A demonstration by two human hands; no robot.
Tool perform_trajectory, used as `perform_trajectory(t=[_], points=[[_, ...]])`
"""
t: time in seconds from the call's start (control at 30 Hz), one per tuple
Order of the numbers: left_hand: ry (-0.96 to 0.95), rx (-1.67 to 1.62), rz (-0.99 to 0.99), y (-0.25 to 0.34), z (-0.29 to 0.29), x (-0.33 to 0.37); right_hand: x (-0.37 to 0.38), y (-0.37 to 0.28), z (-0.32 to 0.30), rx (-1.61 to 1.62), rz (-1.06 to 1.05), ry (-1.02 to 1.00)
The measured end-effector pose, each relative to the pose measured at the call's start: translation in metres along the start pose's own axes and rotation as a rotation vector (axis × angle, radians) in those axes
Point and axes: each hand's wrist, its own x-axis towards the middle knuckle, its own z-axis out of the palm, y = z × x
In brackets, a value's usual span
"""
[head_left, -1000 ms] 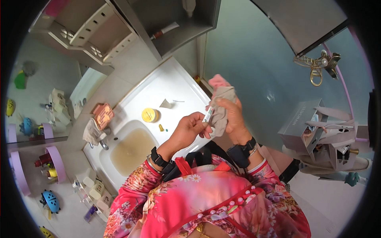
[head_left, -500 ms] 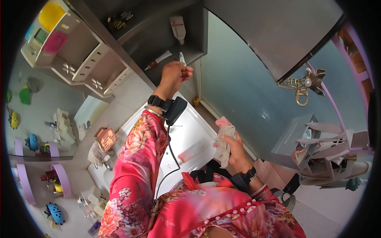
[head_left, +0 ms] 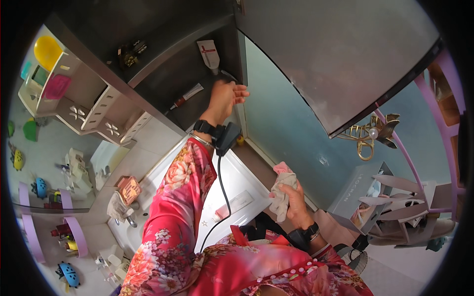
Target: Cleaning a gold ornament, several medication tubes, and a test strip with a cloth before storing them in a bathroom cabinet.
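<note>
My left hand [head_left: 228, 97] reaches into the dark open cabinet with its fingers curled. At its fingertips a small pale tube [head_left: 228, 74] shows in part; the hand and shadow hide the rest. A white squeeze tube [head_left: 208, 54] with red print stands cap down just beyond the hand. Left of the hand, a slim brown-and-white tube [head_left: 187, 95] lies on the same shelf. My right hand [head_left: 295, 200] is closed round a crumpled cloth [head_left: 282, 200], beige with a pink part at its top, held over the basin's right side.
The grey cabinet door [head_left: 340, 64] hangs open at right. A gold hair claw [head_left: 368, 133] is by its lower edge. Below is a white washbasin [head_left: 247, 177] with a tube [head_left: 234, 206] on it. A white rack [head_left: 94, 108], mirror and tap are at left; a grey box [head_left: 358, 192] at right.
My left hand has gone deeper into the cabinet, and the small tube it holds is now mostly hidden. The view has shifted slightly. My right hand keeps the cloth.
</note>
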Motion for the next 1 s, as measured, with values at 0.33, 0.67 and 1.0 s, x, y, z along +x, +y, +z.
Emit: perform_trajectory(t=[0.33, 0.67, 1.0], points=[[0.015, 0.013, -0.003, -0.001, -0.012, -0.004, 0.001, 0.011, -0.002, 0.027, 0.025, 0.010], [-0.202, 0.413, -0.042, -0.060, -0.093, -0.129, 0.006, 0.004, -0.005, -0.003, -0.019, -0.031], [-0.276, 1.516, -0.024, -0.225, -0.153, -0.253, -0.017, 0.021, 0.014, -0.071, -0.016, -0.022]])
